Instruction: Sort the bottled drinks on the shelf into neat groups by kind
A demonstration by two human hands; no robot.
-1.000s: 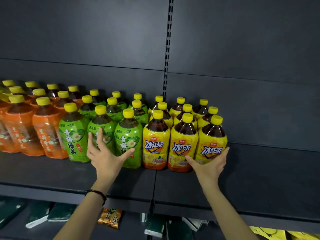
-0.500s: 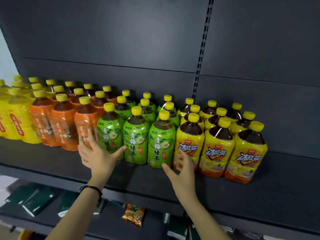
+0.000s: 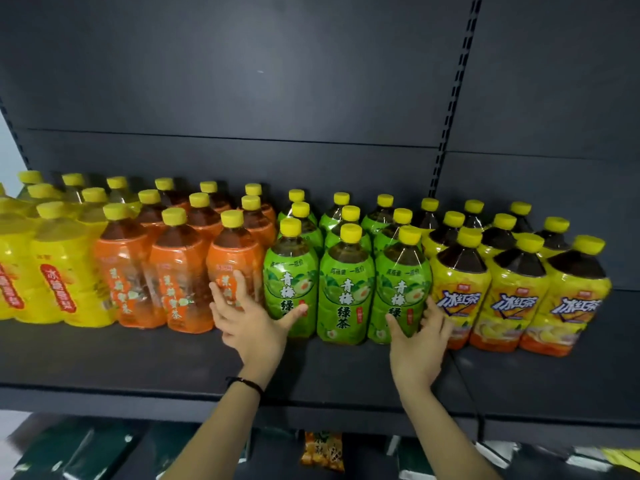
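Shelf [image 3: 138,362]: green bottles [image 3: 344,289] back from edge | left hand [image 3: 254,323], right hand [image 3: 420,341] flank them

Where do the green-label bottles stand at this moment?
In the head view, the green-label bottles stand centre-frame, between the orange-label bottles on their left and the yellow-label dark-tea bottles on their right.

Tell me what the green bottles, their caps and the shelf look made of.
Green bottles: likely clear plastic, glossy film labels; glare streaks, dark tea visible at shoulders. Caps: opaque yellow plastic, soft sheen. Shelf: probably painted metal; matte dark grey.
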